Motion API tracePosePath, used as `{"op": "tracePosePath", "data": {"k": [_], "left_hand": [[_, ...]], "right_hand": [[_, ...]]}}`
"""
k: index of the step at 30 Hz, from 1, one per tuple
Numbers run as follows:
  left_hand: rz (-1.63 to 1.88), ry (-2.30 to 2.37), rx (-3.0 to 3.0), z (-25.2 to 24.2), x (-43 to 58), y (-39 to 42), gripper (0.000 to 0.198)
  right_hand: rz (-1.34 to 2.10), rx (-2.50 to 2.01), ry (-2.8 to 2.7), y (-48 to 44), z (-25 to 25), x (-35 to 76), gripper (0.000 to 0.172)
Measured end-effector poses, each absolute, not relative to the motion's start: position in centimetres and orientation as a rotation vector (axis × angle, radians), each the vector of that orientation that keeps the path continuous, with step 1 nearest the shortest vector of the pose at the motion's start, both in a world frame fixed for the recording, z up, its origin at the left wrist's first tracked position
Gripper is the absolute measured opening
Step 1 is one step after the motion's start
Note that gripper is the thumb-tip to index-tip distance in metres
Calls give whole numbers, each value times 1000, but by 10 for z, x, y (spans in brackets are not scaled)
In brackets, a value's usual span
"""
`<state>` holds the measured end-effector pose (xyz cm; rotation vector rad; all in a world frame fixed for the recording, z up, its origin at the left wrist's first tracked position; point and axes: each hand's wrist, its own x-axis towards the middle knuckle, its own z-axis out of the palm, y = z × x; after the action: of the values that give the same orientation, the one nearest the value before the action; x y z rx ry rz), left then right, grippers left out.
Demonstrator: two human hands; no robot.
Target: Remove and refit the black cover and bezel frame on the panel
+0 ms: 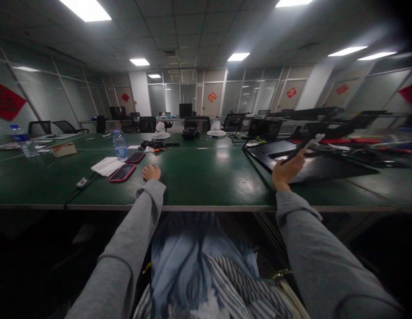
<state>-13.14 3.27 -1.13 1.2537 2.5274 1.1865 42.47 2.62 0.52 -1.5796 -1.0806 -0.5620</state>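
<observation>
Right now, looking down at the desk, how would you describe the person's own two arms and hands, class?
The left sleeve and right sleeve are long, plain grey and loose, each with a wide cuff and a darker curved line, perhaps a seam or crease. No lettering shows. The left hand and right hand wear no gloves.

Green table (206,177) with phones (123,173), bottles (120,148), dark panel (339,166)

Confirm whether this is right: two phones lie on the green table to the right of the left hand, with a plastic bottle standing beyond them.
Wrong side: in the head view, the two phones lie to the left of the left hand. They do lie on the green table, with a plastic bottle standing beyond them.
</observation>
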Motion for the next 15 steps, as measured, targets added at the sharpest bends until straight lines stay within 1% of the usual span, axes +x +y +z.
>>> {"op": "tracePosePath", "data": {"k": [4, 7, 12, 15], "left_hand": [[1190, 2521, 1273, -10, -131, 31, 40], [1184, 2527, 1273, -8, -130, 29, 40], [1226, 2511, 1266, -6, -130, 27, 43], [1254, 2451, 1301, -5, -129, 28, 52]], "right_hand": [[-601, -1495, -1465, 25, 15, 387, 66], [-552, -1455, -1654, 24, 20, 361, 63], [-503, -1320, -1548, 19, 25, 327, 66], [-417, -1266, -1476, 22, 24, 318, 68]]}}
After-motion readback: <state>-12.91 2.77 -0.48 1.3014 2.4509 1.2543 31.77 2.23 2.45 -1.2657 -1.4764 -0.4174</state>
